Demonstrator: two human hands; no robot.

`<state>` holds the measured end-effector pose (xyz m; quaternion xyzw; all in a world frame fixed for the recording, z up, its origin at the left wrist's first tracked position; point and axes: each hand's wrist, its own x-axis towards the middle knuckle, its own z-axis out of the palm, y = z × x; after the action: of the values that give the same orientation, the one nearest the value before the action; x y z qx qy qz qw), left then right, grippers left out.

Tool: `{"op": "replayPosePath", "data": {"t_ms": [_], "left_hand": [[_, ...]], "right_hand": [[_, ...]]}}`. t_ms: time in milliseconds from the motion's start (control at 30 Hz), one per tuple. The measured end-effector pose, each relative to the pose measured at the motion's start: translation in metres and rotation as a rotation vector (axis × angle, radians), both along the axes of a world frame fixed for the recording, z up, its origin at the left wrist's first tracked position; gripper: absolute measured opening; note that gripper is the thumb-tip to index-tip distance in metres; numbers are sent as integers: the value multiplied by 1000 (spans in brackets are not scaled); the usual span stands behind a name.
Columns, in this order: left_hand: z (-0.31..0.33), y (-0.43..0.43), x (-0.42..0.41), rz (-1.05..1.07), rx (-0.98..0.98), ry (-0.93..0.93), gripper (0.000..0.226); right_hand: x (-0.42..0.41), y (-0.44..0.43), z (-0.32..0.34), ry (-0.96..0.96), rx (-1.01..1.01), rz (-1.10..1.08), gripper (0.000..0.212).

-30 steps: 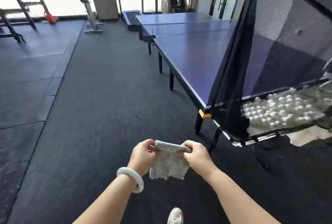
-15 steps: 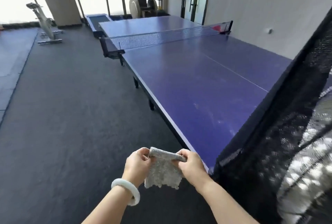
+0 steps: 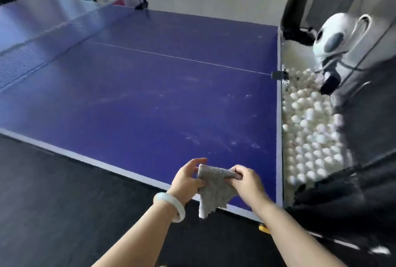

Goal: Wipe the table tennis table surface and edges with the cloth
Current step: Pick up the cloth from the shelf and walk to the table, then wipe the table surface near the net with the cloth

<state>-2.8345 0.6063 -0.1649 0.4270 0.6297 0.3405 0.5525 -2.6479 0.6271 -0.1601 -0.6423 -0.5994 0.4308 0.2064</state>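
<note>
Between the two hands hangs the cloth (image 3: 214, 189), grey and nubbly. Its top edge stretches from one hand to the other and its loose tail drops toward the wrists. The right hand (image 3: 246, 183) pinches the upper right corner with curled fingers. The left hand (image 3: 187, 179) holds the left edge low down, by the thumb as far as I can tell, while its upper fingers lie loose and point forward. A white bangle (image 3: 169, 206) sits on the left wrist.

Ahead of and below both hands lies the table tennis table (image 3: 139, 99). The cloth is above its near corner and does not touch it. The blue top runs long, away forward and to the left of the hands, toward a blurred net (image 3: 42, 37). Pale smears and specks show just ahead of the fingertips. The side edge passes beneath the hands. The end edge lies just to the right of the right hand, so that hand seems better placed for the corner and the end border, and the left hand for the long side.

Further right of the right hand, against the table's end, a ball tray (image 3: 342, 183) walled in black netting holds a heap of white balls (image 3: 310, 134). A white ball machine (image 3: 334, 42) stands at the tray's far end. I judge the wiping not yet begun.
</note>
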Motion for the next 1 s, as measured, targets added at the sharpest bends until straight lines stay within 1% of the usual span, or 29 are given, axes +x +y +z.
{"op": "replayPosePath", "data": {"t_ms": [100, 167, 233, 267, 300, 367, 400, 433, 467, 533, 567, 633, 667, 700, 800, 867, 933, 967, 1000], "left_hand": [[4, 31, -1, -133, 0, -87, 59], [5, 46, 2, -206, 14, -140, 60], [1, 58, 6, -287, 14, -150, 66], [-4, 63, 8, -346, 2, -103, 70], [-9, 66, 10, -420, -22, -15, 78], [-22, 70, 10, -587, -102, 235, 97], [-29, 70, 8, -633, -150, 354, 100], [-35, 71, 4, -637, -179, 447, 99], [-40, 72, -1, -619, -183, 520, 95], [-46, 77, -16, -554, -136, 616, 83], [-48, 81, -24, -529, -105, 664, 76], [-52, 92, -39, -521, -40, 805, 64], [-54, 98, -46, -538, 0, 873, 58], [-56, 102, -51, -560, 43, 922, 52], [-65, 115, -65, -584, 151, 1022, 39], [-72, 124, -75, -562, 202, 1070, 39], [-79, 130, -84, -561, 260, 1097, 45], [-82, 132, -87, -571, 291, 1104, 48], [-87, 134, -92, -579, 335, 1107, 50]], "right_hand": [[-2, 5, 12, -40, 43, -104, 7], [2, 9, 18, -66, 130, -174, 8], [8, 13, 20, -162, 217, -219, 12], [11, 15, 17, -232, 217, -214, 15], [14, 17, 10, -323, 176, -179, 21], [18, 16, -11, -530, -17, -101, 41], [20, 16, -21, -559, -129, -120, 48], [19, 15, -32, -525, -214, -180, 50], [18, 15, -40, -467, -253, -278, 47], [15, 18, -51, -402, -277, -485, 37], [13, 22, -56, -375, -295, -570, 43], [9, 31, -65, -323, -354, -648, 58], [6, 34, -68, -279, -376, -662, 59], [3, 37, -70, -224, -386, -675, 55], [-2, 41, -79, 2, -302, -714, 30], [-6, 38, -80, 141, -180, -751, 28], [-12, 31, -81, 162, -56, -816, 28], [-16, 26, -81, 97, -29, -836, 34], [-19, 21, -84, -92, 1, -825, 47]]}}
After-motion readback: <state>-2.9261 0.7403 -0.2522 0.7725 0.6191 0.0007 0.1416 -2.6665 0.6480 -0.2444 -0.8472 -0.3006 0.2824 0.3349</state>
